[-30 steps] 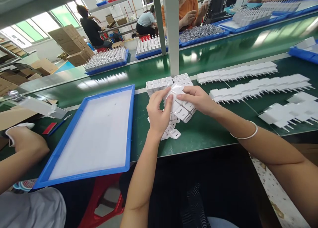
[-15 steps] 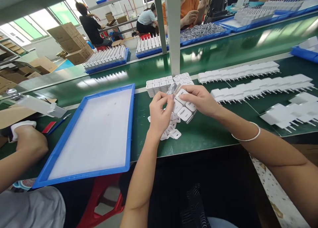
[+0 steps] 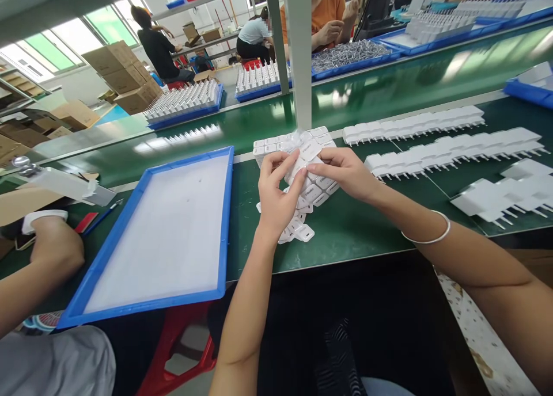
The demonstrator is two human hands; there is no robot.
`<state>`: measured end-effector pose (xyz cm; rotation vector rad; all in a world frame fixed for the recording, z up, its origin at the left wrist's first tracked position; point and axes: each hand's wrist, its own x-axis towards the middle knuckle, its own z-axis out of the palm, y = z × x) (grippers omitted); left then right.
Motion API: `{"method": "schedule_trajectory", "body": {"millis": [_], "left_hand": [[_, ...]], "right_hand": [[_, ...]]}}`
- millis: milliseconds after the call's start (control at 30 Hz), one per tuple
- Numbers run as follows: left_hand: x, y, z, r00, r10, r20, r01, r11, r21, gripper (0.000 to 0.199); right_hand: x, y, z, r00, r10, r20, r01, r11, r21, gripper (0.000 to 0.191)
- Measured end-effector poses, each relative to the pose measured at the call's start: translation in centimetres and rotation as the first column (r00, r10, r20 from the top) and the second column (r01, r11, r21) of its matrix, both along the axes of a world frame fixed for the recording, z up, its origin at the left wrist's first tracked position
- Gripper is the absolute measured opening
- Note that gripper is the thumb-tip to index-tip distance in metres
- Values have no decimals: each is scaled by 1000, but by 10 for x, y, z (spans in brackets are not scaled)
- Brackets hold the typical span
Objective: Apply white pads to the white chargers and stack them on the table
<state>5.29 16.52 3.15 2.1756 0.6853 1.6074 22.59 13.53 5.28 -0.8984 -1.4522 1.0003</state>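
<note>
Above the green bench, my left hand (image 3: 280,191) and my right hand (image 3: 345,171) meet at a white labelled piece (image 3: 310,149). Both hands pinch it between thumb and fingers. Clear film shows at its upper end. Directly beneath are several white labelled pieces (image 3: 320,195) in a cluster, partly hidden by my fingers. Loose white flat pieces (image 3: 302,231) lie on the bench below my left hand. Behind my hands stand stacked white pieces (image 3: 270,145) in rows.
A blue-rimmed tray (image 3: 229,212) with a white bottom lies left of my hands. Rows of white plug-like parts (image 3: 415,125) extend rightward. A metal post (image 3: 301,56) rises behind. A neighbour's arm (image 3: 47,255) is at far left; other people sit across the bench.
The white piece between my hands has come up and now lies flatter across my fingertips. The labelled pieces under it show more spread out. My arms have barely moved.
</note>
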Motion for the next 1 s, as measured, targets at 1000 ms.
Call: {"method": "schedule_trajectory", "body": {"millis": [1000], "left_hand": [[3, -6, 4, 996, 88, 34, -90, 994, 66, 32]], "right_hand": [[1, -2, 5, 998, -28, 53, 25, 998, 56, 40]]}}
